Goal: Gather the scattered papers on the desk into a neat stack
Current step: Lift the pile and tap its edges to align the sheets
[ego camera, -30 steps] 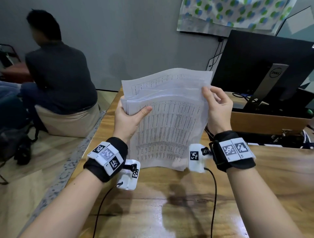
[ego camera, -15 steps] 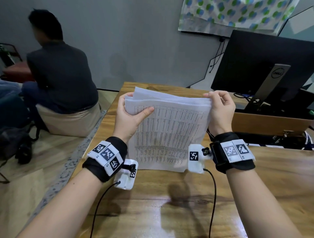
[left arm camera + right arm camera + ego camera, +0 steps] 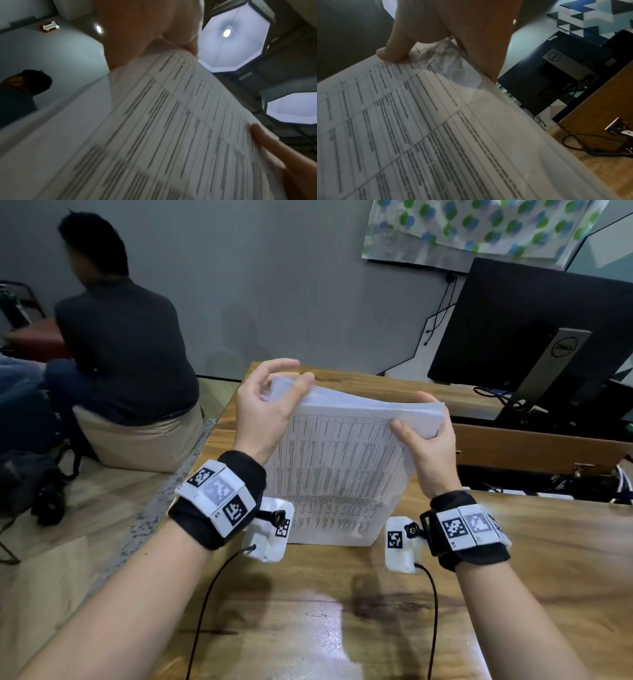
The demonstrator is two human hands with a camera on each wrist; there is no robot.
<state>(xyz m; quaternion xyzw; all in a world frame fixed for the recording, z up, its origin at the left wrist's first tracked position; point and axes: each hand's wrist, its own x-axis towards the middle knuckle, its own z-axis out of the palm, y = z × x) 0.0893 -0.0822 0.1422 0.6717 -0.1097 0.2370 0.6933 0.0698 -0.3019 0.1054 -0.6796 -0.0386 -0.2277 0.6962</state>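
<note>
The papers are already gathered into one sheaf, which stands on its lower edge on the wooden desk, leaning toward the camera, so the step in hand looks like squaring the stack by tapping its edge on the wood. The right hand grips the top right corner, thumb on the printed front sheet and fingers curled over the top edge behind. The left hand is at the top left corner with its fingers curled loosely around the edge; in the head view the sheets look slightly fanned there, and whether the fingers truly pinch them or only steady them I cannot tell for sure, though the left wrist view shows fingers pressed against that corner. My judgement is that the next move calls for evening out the top left corner, where the sheets are not flush, then laying the sheaf flat on the desk. No loose sheets show elsewhere on the desk in these views. As for writing, the front sheet carries dense tables of small print, too blurred to read. The stand of the black monitor at the far right bears the Dell logo. A person sits to the far left, facing away.
</note>
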